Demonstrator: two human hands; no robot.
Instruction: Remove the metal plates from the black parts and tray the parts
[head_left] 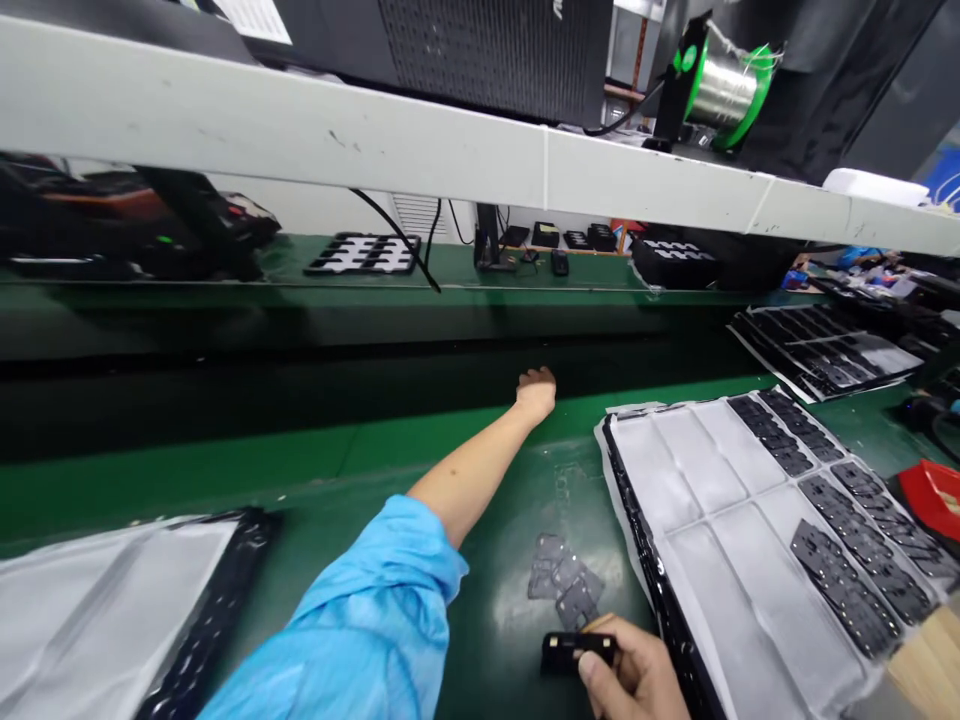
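My left hand [537,393], at the end of an outstretched arm in a blue sleeve [367,610], is over the near edge of the dark sunken strip. Its fingers are curled, and whatever they may hold is hidden. Low in the view, my right hand [634,672] grips a small black plastic part [576,652] with light metallic contacts, between thumb and fingers. Just beyond that part, several thin dark grey flat pieces [564,578] lie loosely overlapped on the green bench [510,500].
On the right, a white-lined tray [720,540] carries rows of dark flat parts; another tray [825,350] lies behind. A lined tray [97,610] sits at left. A pale shelf beam [450,140] crosses above, with a solder wire spool [724,90]. A red bin [930,500] stands far right.
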